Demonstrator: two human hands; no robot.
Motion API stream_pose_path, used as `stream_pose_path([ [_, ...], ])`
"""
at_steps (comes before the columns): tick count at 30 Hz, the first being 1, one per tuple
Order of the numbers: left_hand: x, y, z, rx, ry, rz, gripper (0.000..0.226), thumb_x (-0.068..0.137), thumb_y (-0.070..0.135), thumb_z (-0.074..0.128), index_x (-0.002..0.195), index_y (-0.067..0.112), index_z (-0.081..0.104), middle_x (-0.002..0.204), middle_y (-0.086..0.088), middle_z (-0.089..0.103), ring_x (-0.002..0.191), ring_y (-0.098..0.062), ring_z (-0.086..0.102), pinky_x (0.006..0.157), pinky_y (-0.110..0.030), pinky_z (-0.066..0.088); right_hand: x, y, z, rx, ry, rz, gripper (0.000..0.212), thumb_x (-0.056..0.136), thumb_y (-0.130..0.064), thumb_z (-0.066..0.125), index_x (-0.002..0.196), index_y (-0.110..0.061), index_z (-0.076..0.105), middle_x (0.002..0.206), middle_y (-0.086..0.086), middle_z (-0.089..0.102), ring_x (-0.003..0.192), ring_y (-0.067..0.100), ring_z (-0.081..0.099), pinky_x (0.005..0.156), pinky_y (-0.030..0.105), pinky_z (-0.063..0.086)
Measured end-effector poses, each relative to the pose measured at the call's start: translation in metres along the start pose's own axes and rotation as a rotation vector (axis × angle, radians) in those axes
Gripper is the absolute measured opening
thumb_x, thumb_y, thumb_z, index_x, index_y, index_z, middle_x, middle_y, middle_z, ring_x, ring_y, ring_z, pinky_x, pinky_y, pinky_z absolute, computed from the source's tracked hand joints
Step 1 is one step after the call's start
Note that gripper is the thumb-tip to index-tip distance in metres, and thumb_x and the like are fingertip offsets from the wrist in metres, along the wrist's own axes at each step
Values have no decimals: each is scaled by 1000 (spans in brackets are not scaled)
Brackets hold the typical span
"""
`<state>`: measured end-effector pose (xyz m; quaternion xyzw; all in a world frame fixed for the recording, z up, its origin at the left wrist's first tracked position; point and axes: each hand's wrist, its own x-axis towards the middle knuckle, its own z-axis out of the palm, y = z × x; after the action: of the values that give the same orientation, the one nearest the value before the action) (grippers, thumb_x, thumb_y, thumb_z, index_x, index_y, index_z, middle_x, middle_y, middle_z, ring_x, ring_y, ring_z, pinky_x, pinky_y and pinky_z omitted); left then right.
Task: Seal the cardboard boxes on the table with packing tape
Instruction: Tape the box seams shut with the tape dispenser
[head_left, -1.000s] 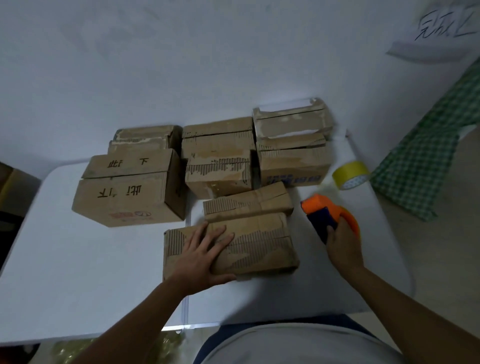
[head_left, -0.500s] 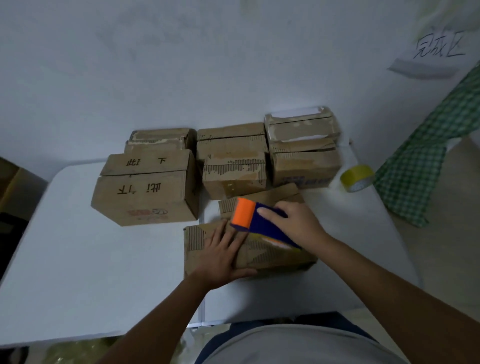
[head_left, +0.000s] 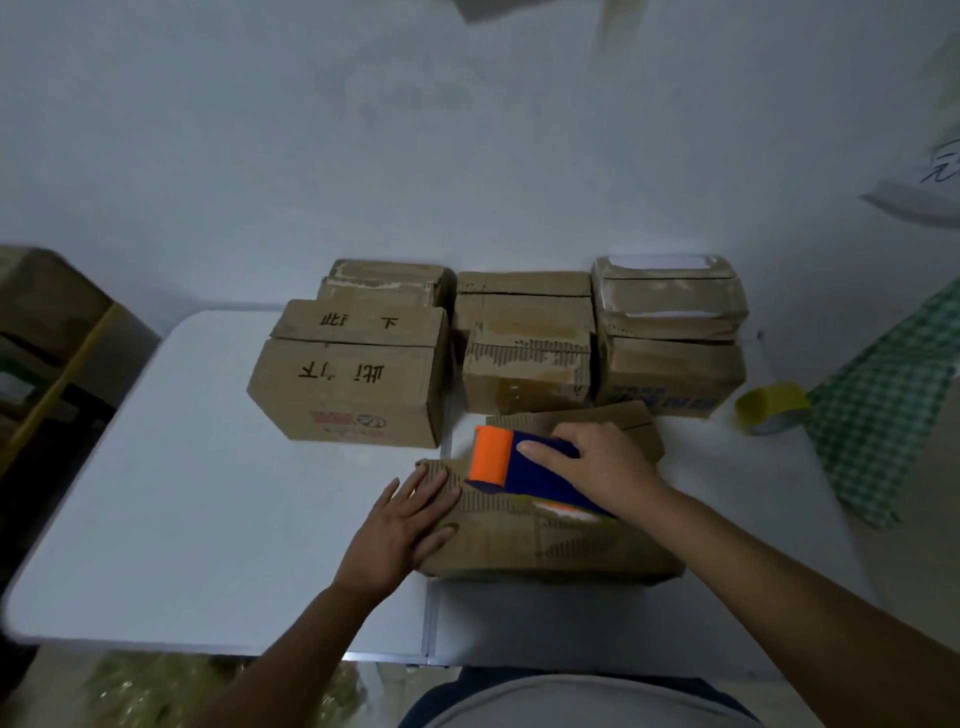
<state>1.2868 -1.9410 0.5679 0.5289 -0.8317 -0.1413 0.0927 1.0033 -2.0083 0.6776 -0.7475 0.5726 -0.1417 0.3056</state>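
the white table (head_left: 182, 493) carries everything, and the nearest cardboard box (head_left: 545, 540) serves as landmark, lying flat at the table's near edge. behind and left of it stands the large box with handwritten characters (head_left: 348, 379). directly behind it sits a smaller worn box (head_left: 524, 369), and behind and right of it a stack of 2 boxes (head_left: 670, 338). more boxes line the wall further back. on the landmark box's top rests the orange and blue tape dispenser (head_left: 511, 467), orange end pointing left. the right hand (head_left: 597, 465) grips the dispenser from above, fingers curled over it. the left hand (head_left: 400, 525) lies flat, fingers spread, pressing the box's left end. a yellow tape roll (head_left: 771, 413) sits well right of the box.
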Motion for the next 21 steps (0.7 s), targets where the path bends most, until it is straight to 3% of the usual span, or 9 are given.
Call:
stream_pose_path([
  [4,2,7,-8,-59,48,12,47,98,42,47,137,18,58,151,-5,45,144,-31,32,115,-47,30,-1,-3,19,-52,-66,-11,74,67,-92,27,78,-27,61,70,-6,65,63,4,60,62,32,52],
  [6,7,16,-15,-129,73,-41,35,98,34,56,128,19,66,146,-3,52,140,-27,42,114,-39,37,-1,1,22,-48,-37,1,75,66,-93,26,76,-27,60,69,-7,64,62,2,59,60,28,50],
  [8,12,29,-26,-430,96,-292,25,100,33,55,120,30,70,133,7,63,124,-12,55,105,-31,44,0,3,23,-47,-28,-1,77,66,-94,24,76,-27,60,69,-7,64,61,2,59,60,28,50],
  [10,20,44,-42,-898,12,-624,27,101,45,49,110,37,73,114,13,71,106,-7,64,90,-29,50,0,4,22,-38,-33,-3,78,65,-95,24,77,-27,60,70,-7,65,62,2,60,62,30,52],
  [13,30,51,-52,-1427,-135,-854,40,99,48,49,110,18,73,108,-7,74,96,-16,70,82,-29,54,-1,4,22,-20,-47,-8,77,65,-95,24,78,-27,60,70,-7,65,63,3,60,61,29,52],
  [16,32,49,-62,-1606,-112,-858,42,89,44,63,108,8,72,101,-14,72,91,-20,67,85,-32,54,0,4,20,-3,-71,-4,75,66,-92,26,81,-28,61,73,-8,64,64,2,60,60,27,49],
  [19,31,47,-70,-1594,-138,-742,27,91,38,64,91,13,74,79,-7,65,72,-14,58,68,-23,51,0,3,18,6,-85,-1,72,66,-90,27,84,-28,61,74,-8,64,65,1,60,57,21,43],
  [21,31,45,-74,-1625,-88,-747,27,91,30,64,99,8,76,84,-8,68,73,-12,62,68,-21,52,1,3,17,10,-95,2,73,67,-89,28,84,-27,61,74,-8,65,65,3,61,58,22,45],
])
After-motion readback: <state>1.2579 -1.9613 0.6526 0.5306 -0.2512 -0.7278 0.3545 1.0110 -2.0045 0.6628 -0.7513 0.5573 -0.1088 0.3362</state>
